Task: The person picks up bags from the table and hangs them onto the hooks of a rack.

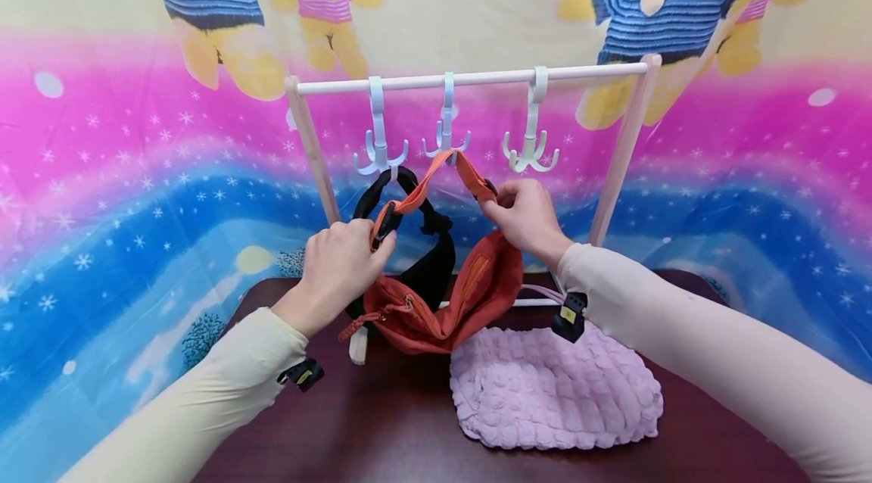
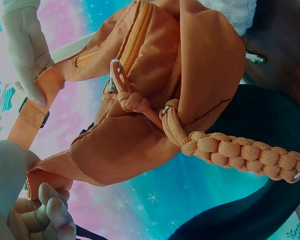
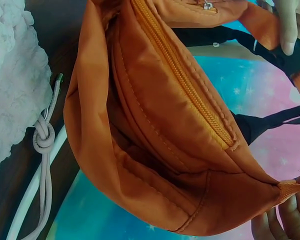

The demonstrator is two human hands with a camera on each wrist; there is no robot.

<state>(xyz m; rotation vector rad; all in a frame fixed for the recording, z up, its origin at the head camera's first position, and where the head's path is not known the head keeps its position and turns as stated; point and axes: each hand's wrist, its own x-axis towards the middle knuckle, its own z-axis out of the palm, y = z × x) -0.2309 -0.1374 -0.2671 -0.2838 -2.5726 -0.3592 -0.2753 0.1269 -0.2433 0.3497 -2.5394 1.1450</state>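
Note:
An orange-red waist bag [image 1: 485, 282] is held up by its strap [image 1: 443, 157] between both hands, its body sagging below. The left hand [image 1: 341, 263] grips the strap near a black buckle [image 1: 388, 219]; the right hand [image 1: 527, 214] pinches the strap's other side. The strap's top loop is close to the middle hook hanger [image 1: 446, 136]; I cannot tell whether they touch. In the left wrist view a braided orange cord [image 2: 240, 155] dangles from the zipper. The right wrist view shows the bag's zipper [image 3: 185, 75] and sagging folds.
A black bag [image 1: 436, 263] hangs from the left hanger [image 1: 378, 142], behind the orange one. To the right hangs another hanger [image 1: 531, 142] on the white rack bar [image 1: 490, 77]. A pink puffy bag [image 1: 552, 392] lies on the dark table [image 1: 381, 422].

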